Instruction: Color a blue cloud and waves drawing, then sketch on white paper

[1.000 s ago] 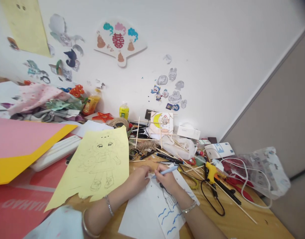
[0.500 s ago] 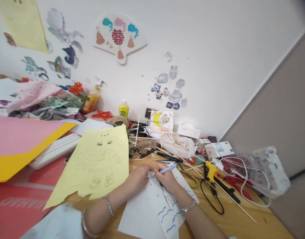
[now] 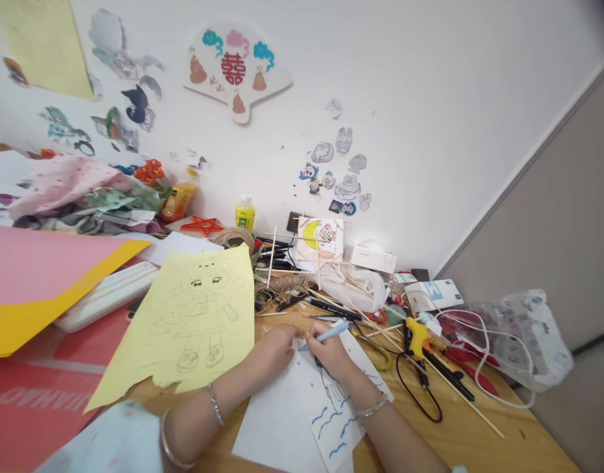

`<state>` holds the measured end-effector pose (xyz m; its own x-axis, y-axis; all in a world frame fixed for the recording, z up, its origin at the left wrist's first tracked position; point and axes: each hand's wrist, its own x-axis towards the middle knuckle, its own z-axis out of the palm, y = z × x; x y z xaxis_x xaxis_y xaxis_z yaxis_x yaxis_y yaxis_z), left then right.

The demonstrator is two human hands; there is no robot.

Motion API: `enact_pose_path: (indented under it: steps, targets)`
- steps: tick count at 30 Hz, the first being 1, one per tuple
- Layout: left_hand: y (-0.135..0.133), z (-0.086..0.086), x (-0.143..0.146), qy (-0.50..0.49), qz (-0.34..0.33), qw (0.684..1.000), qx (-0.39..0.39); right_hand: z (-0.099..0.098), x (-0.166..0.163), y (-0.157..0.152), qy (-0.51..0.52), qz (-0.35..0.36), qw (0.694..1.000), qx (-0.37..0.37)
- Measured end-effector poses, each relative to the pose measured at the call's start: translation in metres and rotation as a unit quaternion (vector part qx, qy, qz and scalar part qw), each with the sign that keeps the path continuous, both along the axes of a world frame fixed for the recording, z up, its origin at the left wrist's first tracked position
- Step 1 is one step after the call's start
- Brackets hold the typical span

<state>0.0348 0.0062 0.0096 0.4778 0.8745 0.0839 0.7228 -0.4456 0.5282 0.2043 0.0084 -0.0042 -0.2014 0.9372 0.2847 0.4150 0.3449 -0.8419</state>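
My right hand (image 3: 331, 355) grips a light blue pen (image 3: 332, 334), its tip down on a small white paper (image 3: 341, 410) that carries a line drawing and blue wave marks. My left hand (image 3: 271, 351) lies on the upper left corner of that paper, fingers curled and pressing it flat. Both wrists wear silver bracelets. A larger white sheet (image 3: 270, 433) lies underneath. Left of my left hand sits a yellow sheet (image 3: 194, 322) with a pencilled cartoon girl.
A yellow glue gun (image 3: 417, 335) with a black cord, wooden sticks (image 3: 361, 318), pens and twine crowd the far side of the wooden table (image 3: 474, 427). Pink and yellow card (image 3: 41, 282) lies left, a plastic bag (image 3: 523, 335) right. Cut-outs are stuck on the wall.
The view has shifted slightly; both hands stay on the paper and the pen has barely moved.
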Motion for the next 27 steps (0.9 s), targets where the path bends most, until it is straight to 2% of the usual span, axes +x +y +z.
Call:
enact_pose_path:
  steps: [15, 27]
  targets:
    - [0.0008, -0.0025, -0.0013, -0.024, -0.017, 0.999, 0.014, 0.0003, 0.0001, -0.0019, 0.002, 0.001, 1.000, -0.002]
    - [0.0000, -0.0014, -0.0014, -0.038, -0.003, 0.999, 0.011, 0.0008, 0.0029, -0.0030, 0.031, -0.019, 0.999, 0.001]
